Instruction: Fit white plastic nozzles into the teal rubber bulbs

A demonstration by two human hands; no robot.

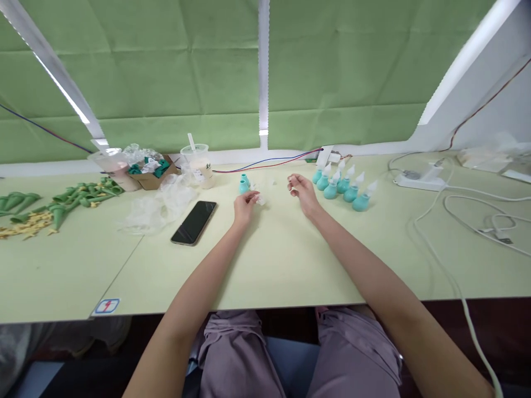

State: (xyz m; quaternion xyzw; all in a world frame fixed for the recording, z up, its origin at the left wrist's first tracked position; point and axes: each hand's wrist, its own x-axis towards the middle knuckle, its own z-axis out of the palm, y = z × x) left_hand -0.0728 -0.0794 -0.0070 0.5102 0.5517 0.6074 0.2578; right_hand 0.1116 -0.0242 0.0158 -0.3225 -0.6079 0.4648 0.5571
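Note:
My left hand (244,208) is over the middle of the table, its thumb and fingers pinched on a small translucent piece (260,200). Just behind that hand stand a few small turquoise bottle-shaped pieces (243,187) with open necks. More translucent bits (270,181) lie past the fingertips, too faint to make out their shape. My right hand (305,194) hovers to the right, fingers loosely curled and apart, with nothing visible in them. Beside it, several turquoise bulb-shaped pieces (350,193) stand upright in rows, each topped with a translucent flame-like tip (360,177).
A phone (194,223) lies left of my left arm. Behind it are crumpled plastic bags (164,202), drink cups (197,166) and a cardboard box (155,178). Green cone pieces (60,213) and yellow stars (31,225) lie far left. White cables (440,243) and a power strip (421,181) are right.

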